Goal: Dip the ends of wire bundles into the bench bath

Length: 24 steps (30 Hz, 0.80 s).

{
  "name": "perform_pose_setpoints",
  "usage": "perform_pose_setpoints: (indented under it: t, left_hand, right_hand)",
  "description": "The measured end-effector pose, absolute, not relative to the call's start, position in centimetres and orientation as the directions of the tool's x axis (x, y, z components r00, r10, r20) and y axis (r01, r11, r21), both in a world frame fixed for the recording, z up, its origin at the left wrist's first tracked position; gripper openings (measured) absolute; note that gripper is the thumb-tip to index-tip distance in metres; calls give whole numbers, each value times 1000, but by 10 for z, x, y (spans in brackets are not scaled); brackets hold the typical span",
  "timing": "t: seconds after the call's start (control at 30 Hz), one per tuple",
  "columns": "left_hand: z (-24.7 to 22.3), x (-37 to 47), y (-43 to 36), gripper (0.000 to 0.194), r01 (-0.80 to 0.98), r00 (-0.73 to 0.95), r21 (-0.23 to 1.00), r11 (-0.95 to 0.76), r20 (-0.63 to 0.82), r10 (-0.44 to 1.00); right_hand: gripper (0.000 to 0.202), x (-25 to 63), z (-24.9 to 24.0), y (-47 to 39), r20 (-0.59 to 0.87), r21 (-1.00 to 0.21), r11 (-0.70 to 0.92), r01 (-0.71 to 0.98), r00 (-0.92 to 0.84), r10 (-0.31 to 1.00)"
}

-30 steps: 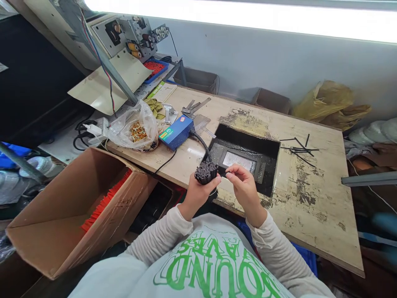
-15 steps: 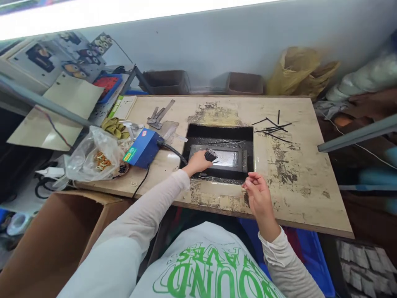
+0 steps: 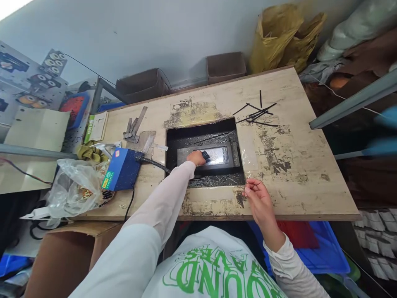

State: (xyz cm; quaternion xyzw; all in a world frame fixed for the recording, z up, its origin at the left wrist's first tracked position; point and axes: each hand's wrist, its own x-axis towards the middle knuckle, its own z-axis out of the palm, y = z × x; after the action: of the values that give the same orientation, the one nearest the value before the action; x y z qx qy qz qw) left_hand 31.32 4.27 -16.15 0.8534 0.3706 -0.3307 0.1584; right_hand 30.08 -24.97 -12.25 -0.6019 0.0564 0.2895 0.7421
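while the left hand (image 3: 195, 157) grips the bundle (image 3: 206, 155), likely to keep it together, the right hand (image 3: 259, 202), its grasp unclear, curls beside the recess (image 3: 198, 133).

Yellow bags (image 3: 277, 39) beside a brown box (image 3: 226, 67)

Black bundle (image 3: 206, 155) — partly hidden, machine (image 3: 19, 82) — cropped

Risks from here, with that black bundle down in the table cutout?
Two possible ones. Only the left hand grips the black bundle, so pieces might slip out among the scraps in the cutout. The cable from the blue box runs close to the left sleeve, so the arm could snag it.
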Motion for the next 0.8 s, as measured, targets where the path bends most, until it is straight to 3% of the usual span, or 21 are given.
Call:
perform_pose_setpoints:
  t: [0.27, 0.43, 0.67, 0.8]
  left_hand:
    - [-176, 322, 44, 47, 744, 476, -14, -668, -690, 545]
    - [-165, 320, 48, 44, 780, 485, 53, -624, -681, 548]
    - [-89, 272, 47, 32, 769, 635, 415, -486, -585, 505]
    - [-43, 222, 26, 33, 622, 709, 769, -146, -474, 522]
  right_hand:
    - [26, 304, -128, -250, -407, -879, 78, -470, 826, 389]
    - [27, 305, -126, -249, -384, -897, 46, -439, 829, 408]
    - [26, 307, -120, -236, -356, -914, 1, -406, 804, 476]
    - [23, 302, -107, -217, -302, -939, -46, -342, 752, 586]
